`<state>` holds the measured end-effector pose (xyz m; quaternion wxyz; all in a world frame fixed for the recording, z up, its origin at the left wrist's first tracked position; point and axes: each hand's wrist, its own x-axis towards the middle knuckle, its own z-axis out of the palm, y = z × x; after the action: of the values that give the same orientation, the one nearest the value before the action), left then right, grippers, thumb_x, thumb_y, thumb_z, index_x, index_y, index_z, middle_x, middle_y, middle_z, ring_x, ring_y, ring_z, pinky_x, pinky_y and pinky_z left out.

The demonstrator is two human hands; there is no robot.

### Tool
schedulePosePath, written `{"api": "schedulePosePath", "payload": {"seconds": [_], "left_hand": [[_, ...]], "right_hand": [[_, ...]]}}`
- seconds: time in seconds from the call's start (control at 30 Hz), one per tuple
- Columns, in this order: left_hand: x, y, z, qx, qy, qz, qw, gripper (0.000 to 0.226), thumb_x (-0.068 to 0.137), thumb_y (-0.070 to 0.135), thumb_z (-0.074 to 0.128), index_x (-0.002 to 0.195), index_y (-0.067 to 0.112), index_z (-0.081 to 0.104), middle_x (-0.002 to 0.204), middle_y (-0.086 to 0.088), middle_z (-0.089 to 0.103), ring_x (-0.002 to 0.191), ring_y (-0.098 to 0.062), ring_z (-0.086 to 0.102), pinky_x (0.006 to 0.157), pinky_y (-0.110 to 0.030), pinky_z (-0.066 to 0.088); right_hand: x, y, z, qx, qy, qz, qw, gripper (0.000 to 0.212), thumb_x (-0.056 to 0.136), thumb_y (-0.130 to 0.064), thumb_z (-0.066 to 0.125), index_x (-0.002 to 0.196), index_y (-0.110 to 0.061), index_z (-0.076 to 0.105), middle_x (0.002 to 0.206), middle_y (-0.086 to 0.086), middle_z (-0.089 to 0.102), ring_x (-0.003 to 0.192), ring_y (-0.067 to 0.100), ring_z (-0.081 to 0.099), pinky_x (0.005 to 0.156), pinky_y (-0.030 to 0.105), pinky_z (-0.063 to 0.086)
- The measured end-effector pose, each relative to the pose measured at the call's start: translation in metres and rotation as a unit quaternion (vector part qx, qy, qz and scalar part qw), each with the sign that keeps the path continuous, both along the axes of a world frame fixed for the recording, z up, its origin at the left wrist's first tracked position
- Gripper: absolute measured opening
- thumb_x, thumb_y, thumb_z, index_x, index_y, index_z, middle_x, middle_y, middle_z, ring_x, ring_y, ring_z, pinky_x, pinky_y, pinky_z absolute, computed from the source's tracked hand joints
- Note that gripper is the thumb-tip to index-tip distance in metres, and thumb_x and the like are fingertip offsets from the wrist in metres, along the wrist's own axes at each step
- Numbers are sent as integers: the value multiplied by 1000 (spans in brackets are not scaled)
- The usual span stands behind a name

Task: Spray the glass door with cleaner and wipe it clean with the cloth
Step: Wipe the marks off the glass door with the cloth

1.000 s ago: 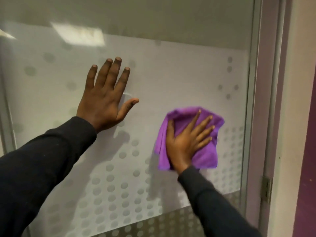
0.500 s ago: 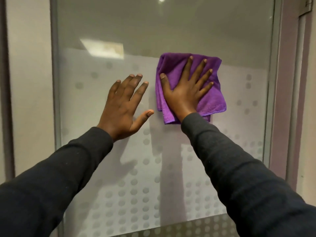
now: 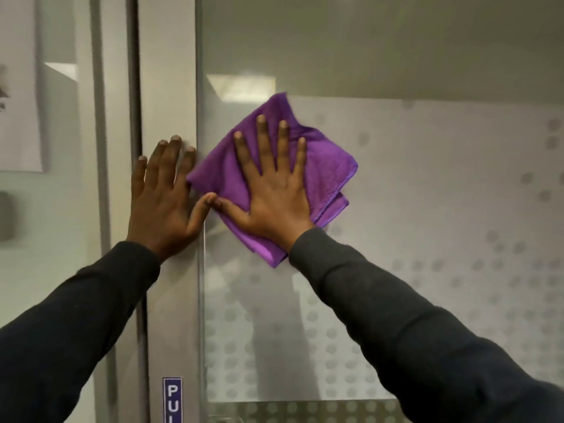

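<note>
Both hands are lying flat and spread against the door; the right hand (image 3: 271, 206) is pressing the purple cloth (image 3: 323, 175) onto the glass door (image 3: 427, 209), palm down and fingers fanned apart, not curled around the fabric; the cloth is sitting folded under that palm, tilted like a diamond, its corners sticking out above the fingertips, to the right of the hand and below the wrist; the left hand (image 3: 164, 203) is resting bare and splayed on the metal door frame (image 3: 168, 87) just beside the cloth, holding nothing, its thumb touching the right thumb at the cloth's left corner; dark sleeves (image 3: 412, 325) are covering both arms down to the wrists; the glass around the right hand is carrying a frosted band with grey dots, denser below the right forearm, while clear glass is showing above the fingertips; below the left forearm a blue sign (image 3: 172, 399) on the frame is reading "PU" and is cut off by the picture's edge.
</note>
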<state>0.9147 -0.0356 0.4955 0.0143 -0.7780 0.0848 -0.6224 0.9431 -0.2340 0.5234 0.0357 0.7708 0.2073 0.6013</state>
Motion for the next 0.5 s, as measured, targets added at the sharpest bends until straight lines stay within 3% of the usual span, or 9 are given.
{"api": "schedulePosePath", "payload": {"seconds": [0.17,0.27,0.33,0.43,0.5], "left_hand": [[4,22,-8,36,20,19,999,99,87,73,25,158,5,11,166,-17,2,154,-30,1,124,-52,6],[3,26,-10,77,30,33,996,122,75,89,30,157,1,10,165,-21,0,154,-34,0,123,-56,8],[2,28,-10,101,32,41,994,132,69,95,32,156,-1,11,164,-24,1,153,-38,0,122,-58,8],[3,30,-10,102,34,46,993,130,71,94,32,156,-1,10,164,-24,0,153,-38,0,122,-57,7],[5,29,-10,89,25,44,995,115,81,87,26,157,2,10,165,-22,1,153,-36,0,123,-55,7]], "right_hand": [[1,15,-36,-113,-13,41,993,79,101,-59,34,163,-14,13,171,13,3,157,36,-4,123,59,6],[3,10,-70,-141,7,68,988,73,101,-46,40,161,-11,18,170,11,7,158,34,-1,124,58,9],[5,-9,-75,-215,6,74,974,71,99,-40,43,161,-11,22,170,13,10,157,35,2,125,57,7],[7,-45,-39,-344,-3,102,933,62,102,-29,43,159,-11,28,168,17,16,157,38,8,127,55,4],[10,-60,3,-335,-21,76,939,62,102,-31,42,160,-14,27,168,16,18,156,37,11,127,56,6]]}}
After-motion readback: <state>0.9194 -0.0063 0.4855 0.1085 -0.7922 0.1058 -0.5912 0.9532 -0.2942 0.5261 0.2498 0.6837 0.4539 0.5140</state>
